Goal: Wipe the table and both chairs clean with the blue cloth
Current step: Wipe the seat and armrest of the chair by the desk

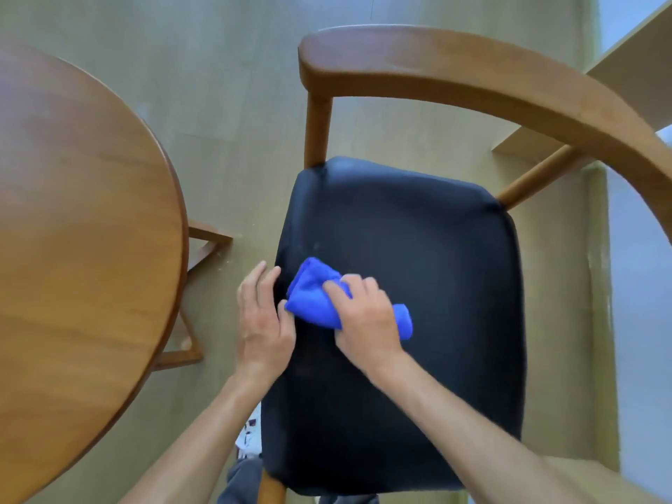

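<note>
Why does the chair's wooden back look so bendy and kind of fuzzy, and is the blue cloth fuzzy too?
In the head view, the wide-angle lens stretches the edges, so the chair's wooden back may look more bent than it is; its edges are softly blurred, as are the blue cloth and the right hand, perhaps from motion; the black seat is dark with a faint sheen near its top corner.

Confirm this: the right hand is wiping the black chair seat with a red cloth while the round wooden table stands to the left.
Not quite. In the head view the cloth is blue, not red. The right hand wipes the black chair seat with it, and the round wooden table stands to the left.
</note>
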Demonstrator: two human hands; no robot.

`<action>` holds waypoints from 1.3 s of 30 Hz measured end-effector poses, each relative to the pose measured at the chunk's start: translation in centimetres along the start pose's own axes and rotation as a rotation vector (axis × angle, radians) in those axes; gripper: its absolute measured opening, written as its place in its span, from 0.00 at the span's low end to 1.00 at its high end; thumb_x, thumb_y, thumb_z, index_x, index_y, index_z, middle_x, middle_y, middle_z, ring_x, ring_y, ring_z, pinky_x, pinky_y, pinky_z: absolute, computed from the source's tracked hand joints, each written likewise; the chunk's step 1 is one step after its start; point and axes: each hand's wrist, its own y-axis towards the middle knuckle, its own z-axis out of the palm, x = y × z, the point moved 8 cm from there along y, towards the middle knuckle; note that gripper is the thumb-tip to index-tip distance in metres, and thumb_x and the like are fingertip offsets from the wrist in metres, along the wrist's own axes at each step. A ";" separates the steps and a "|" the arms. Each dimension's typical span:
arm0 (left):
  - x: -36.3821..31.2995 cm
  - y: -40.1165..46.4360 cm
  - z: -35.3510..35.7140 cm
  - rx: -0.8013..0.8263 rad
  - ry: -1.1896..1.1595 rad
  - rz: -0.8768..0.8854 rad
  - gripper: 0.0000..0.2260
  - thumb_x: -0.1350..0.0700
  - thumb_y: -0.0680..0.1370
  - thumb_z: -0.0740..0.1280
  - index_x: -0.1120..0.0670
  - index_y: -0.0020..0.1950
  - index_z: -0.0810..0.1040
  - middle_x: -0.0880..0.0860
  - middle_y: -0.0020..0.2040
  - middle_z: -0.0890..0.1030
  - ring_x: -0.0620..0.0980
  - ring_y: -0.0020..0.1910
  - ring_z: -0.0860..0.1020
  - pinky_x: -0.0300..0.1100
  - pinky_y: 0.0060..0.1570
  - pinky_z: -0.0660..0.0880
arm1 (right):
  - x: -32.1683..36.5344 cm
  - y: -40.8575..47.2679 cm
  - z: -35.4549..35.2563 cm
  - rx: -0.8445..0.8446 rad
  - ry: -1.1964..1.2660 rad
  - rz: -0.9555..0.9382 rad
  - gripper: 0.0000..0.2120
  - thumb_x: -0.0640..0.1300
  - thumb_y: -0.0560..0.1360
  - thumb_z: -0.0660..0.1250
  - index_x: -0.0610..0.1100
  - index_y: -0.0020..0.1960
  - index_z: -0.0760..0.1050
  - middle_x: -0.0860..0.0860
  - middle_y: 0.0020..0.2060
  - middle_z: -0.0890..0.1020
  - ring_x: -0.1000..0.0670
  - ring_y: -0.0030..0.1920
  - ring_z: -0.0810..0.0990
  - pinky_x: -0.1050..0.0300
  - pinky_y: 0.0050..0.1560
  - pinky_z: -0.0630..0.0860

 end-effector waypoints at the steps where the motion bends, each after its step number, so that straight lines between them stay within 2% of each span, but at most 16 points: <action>1: -0.6 0.7 -0.3 -0.025 -0.009 -0.019 0.22 0.61 0.74 0.57 0.62 0.67 0.71 0.58 0.69 0.69 0.53 0.68 0.66 0.44 0.70 0.61 | 1.8 -2.5 0.4 0.070 0.056 -0.102 0.26 0.34 0.53 0.67 0.45 0.51 0.74 0.46 0.43 0.77 0.44 0.35 0.71 0.55 0.31 0.65; 3: -2.6 1.5 -0.5 -0.008 0.030 0.051 0.21 0.61 0.74 0.57 0.61 0.67 0.72 0.57 0.68 0.71 0.53 0.69 0.66 0.43 0.70 0.61 | 3.4 -4.3 0.6 0.246 0.174 -0.234 0.31 0.37 0.54 0.73 0.45 0.56 0.71 0.47 0.49 0.78 0.46 0.40 0.75 0.56 0.36 0.70; 4: -4.0 1.9 -0.3 0.029 0.065 0.133 0.21 0.59 0.75 0.57 0.60 0.66 0.74 0.56 0.68 0.72 0.53 0.70 0.66 0.44 0.70 0.61 | 2.8 -3.9 0.1 0.329 0.234 -0.271 0.33 0.43 0.58 0.76 0.46 0.61 0.70 0.48 0.55 0.77 0.46 0.48 0.75 0.56 0.44 0.72; 6: -6.8 2.4 0.9 0.156 0.127 0.332 0.21 0.54 0.74 0.58 0.59 0.64 0.76 0.54 0.66 0.75 0.54 0.69 0.68 0.48 0.69 0.64 | -0.4 -2.8 -0.9 0.541 0.406 -0.251 0.32 0.59 0.69 0.69 0.53 0.70 0.66 0.55 0.64 0.72 0.51 0.63 0.69 0.55 0.62 0.67; 8: -9.3 2.0 3.2 0.376 0.219 0.480 0.24 0.49 0.71 0.59 0.57 0.63 0.77 0.52 0.61 0.78 0.54 0.64 0.73 0.50 0.63 0.70 | -6.2 -1.1 -3.3 0.389 0.489 -0.062 0.26 0.60 0.72 0.59 0.53 0.68 0.71 0.55 0.65 0.74 0.51 0.67 0.68 0.56 0.68 0.63; 10: -9.3 -0.3 6.5 0.633 0.468 0.550 0.29 0.42 0.70 0.55 0.53 0.66 0.73 0.52 0.59 0.77 0.57 0.61 0.73 0.51 0.60 0.70 | -13.9 -1.1 -4.6 0.069 0.283 0.224 0.26 0.56 0.75 0.55 0.46 0.66 0.75 0.48 0.67 0.74 0.43 0.69 0.69 0.52 0.69 0.61; 12: -7.8 -3.5 8.2 0.746 0.697 0.547 0.32 0.36 0.71 0.55 0.50 0.71 0.68 0.56 0.63 0.74 0.61 0.65 0.70 0.58 0.63 0.68 | -17.6 -2.8 -2.3 0.094 0.072 0.382 0.28 0.56 0.76 0.51 0.44 0.70 0.71 0.43 0.73 0.67 0.39 0.73 0.62 0.42 0.71 0.60; 15: -6.2 -7.3 8.0 0.626 0.734 0.654 0.31 0.37 0.68 0.65 0.45 0.70 0.71 0.60 0.64 0.76 0.63 0.64 0.73 0.67 0.60 0.70 | -17.4 -4.0 0.6 0.083 -0.045 0.398 0.29 0.54 0.77 0.51 0.43 0.75 0.63 0.40 0.76 0.61 0.38 0.76 0.56 0.35 0.72 0.55; 19: -6.7 -7.2 6.9 0.369 0.574 0.917 0.21 0.46 0.69 0.67 0.48 0.61 0.74 0.57 0.50 0.79 0.59 0.43 0.76 0.52 0.42 0.74 | -17.3 -3.9 1.0 -0.008 -0.074 0.396 0.29 0.53 0.77 0.51 0.43 0.75 0.62 0.40 0.76 0.60 0.38 0.76 0.55 0.36 0.73 0.53; 22: -7.4 2.2 6.8 0.213 0.603 0.746 0.20 0.46 0.69 0.63 0.51 0.58 0.71 0.59 0.46 0.78 0.59 0.37 0.74 0.48 0.34 0.71 | -17.5 -4.1 1.0 -0.055 -0.078 0.390 0.29 0.53 0.76 0.52 0.43 0.75 0.62 0.41 0.76 0.60 0.39 0.76 0.55 0.36 0.74 0.53; 24: -7.8 11.6 6.0 0.090 0.635 0.514 0.23 0.47 0.67 0.66 0.52 0.61 0.71 0.61 0.50 0.76 0.62 0.41 0.75 0.51 0.38 0.73 | -17.4 -4.0 1.2 -0.084 -0.071 0.384 0.29 0.52 0.76 0.53 0.43 0.75 0.63 0.41 0.76 0.60 0.39 0.77 0.55 0.36 0.74 0.53; 26: -7.8 18.3 5.8 0.106 0.573 0.312 0.23 0.49 0.69 0.68 0.51 0.63 0.72 0.60 0.55 0.73 0.63 0.49 0.74 0.53 0.47 0.73 | -17.5 -4.1 1.3 -0.132 -0.066 0.376 0.29 0.52 0.76 0.54 0.43 0.74 0.64 0.41 0.76 0.60 0.39 0.77 0.56 0.36 0.74 0.53; 28: -7.5 20.1 6.4 0.128 0.494 0.230 0.21 0.48 0.70 0.68 0.50 0.63 0.73 0.57 0.56 0.72 0.61 0.50 0.74 0.51 0.47 0.72 | -17.6 -4.0 1.2 -0.177 -0.078 0.372 0.28 0.52 0.76 0.55 0.43 0.74 0.64 0.41 0.76 0.61 0.39 0.76 0.57 0.36 0.74 0.52; 30: -7.7 17.1 6.6 0.119 0.483 0.305 0.22 0.47 0.68 0.67 0.51 0.61 0.75 0.57 0.52 0.74 0.60 0.45 0.75 0.48 0.41 0.73 | -17.6 -4.1 1.3 -0.183 -0.087 0.363 0.28 0.51 0.76 0.55 0.43 0.74 0.64 0.41 0.76 0.61 0.39 0.76 0.57 0.37 0.74 0.52; 33: -8.0 8.3 6.7 0.151 0.565 0.599 0.22 0.46 0.64 0.65 0.52 0.56 0.73 0.59 0.46 0.76 0.59 0.37 0.74 0.49 0.32 0.73 | -17.6 -4.0 1.1 -0.188 -0.096 0.365 0.29 0.51 0.76 0.56 0.43 0.74 0.64 0.41 0.76 0.60 0.39 0.76 0.56 0.37 0.74 0.52; 39: -5.5 -11.7 5.5 0.455 0.516 0.879 0.15 0.51 0.61 0.72 0.52 0.45 0.78 0.54 0.35 0.75 0.53 0.29 0.68 0.44 0.28 0.65 | -17.6 -4.1 1.0 -0.203 -0.095 0.370 0.28 0.52 0.76 0.55 0.44 0.74 0.64 0.41 0.76 0.61 0.39 0.76 0.56 0.36 0.74 0.53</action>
